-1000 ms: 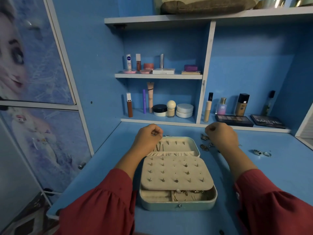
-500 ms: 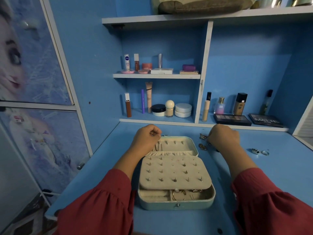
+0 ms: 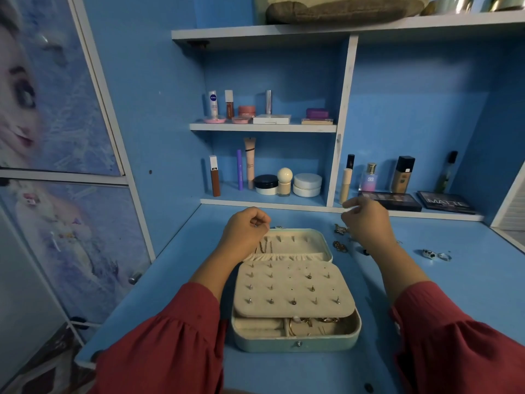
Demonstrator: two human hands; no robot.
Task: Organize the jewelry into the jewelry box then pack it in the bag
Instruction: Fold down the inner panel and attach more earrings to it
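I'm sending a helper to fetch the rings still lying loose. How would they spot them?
Start at the open jewelry box on the blue desk. Look right, beyond the right hand. The rings lie alone there, silvery, apart from the darker pieces beside the box.

Left hand (image 3: 246,231) curled in a fist; right hand (image 3: 366,220) raised, fingers loosely bent, blurred.

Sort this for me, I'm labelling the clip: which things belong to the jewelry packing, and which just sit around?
Job: jewelry box, necklace chain in its lid, loose pieces, rings on the desk.
Lying about: Nivea stick, eyeshadow palettes, cream jars.
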